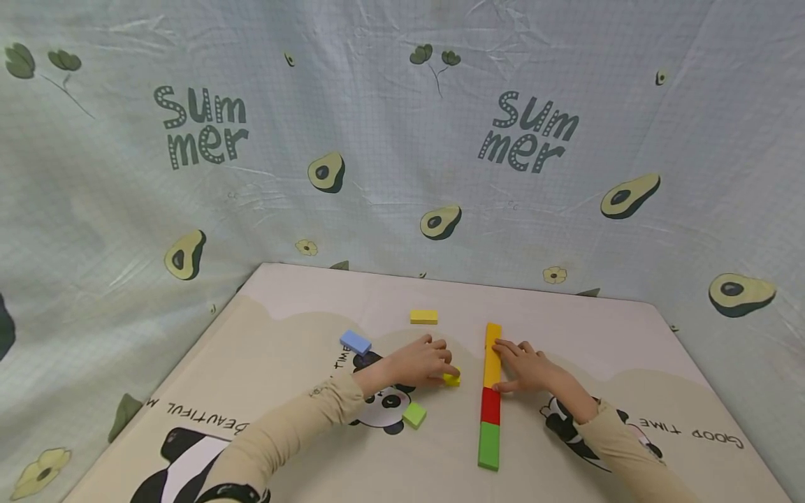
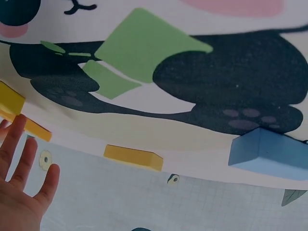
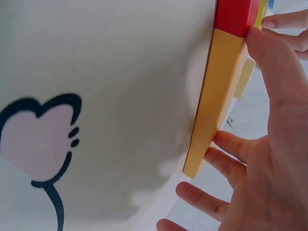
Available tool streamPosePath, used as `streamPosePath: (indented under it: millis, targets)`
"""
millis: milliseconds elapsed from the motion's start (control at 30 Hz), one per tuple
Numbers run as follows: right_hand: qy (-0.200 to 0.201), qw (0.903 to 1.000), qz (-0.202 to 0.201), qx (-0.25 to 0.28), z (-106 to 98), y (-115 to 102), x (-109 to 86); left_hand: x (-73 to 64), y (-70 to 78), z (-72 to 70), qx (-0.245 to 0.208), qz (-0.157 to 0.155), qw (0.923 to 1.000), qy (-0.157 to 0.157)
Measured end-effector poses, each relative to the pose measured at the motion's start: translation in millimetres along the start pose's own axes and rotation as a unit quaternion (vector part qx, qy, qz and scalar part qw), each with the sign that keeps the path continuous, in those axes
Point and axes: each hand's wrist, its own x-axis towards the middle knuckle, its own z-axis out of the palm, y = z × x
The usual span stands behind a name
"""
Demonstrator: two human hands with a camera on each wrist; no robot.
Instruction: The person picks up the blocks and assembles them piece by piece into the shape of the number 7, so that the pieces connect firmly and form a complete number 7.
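Note:
A straight row of blocks runs away from me: a green block [image 1: 488,446] nearest, then a red block [image 1: 490,406], then orange blocks [image 1: 492,365] to the far end. My right hand [image 1: 531,369] rests along the row's right side. Its thumb touches near the red-orange joint and its fingertips [image 3: 226,139] lie farther up on the orange. To the left of the row, my left hand [image 1: 420,362] pinches a small yellow block [image 1: 451,378], partly hidden by the fingers. In the left wrist view, fingertips overlap that yellow block [image 2: 10,101].
A blue block [image 1: 356,342] lies left of my left hand and a light green block [image 1: 414,415] nearer me. Farther back is a yellow-orange block [image 1: 424,317]. The panda-printed cloth [image 1: 302,447] covers the table, and a patterned curtain [image 1: 377,105] hangs behind it.

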Motion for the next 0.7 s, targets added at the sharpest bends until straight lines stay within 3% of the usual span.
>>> streamPosePath:
  millis: [700]
  targets:
    - [-0.005,1.0000,0.007,0.005,-0.4,-0.7,0.1,1.2,3.5,8.7,-0.009,-0.011,0.9999,0.006]
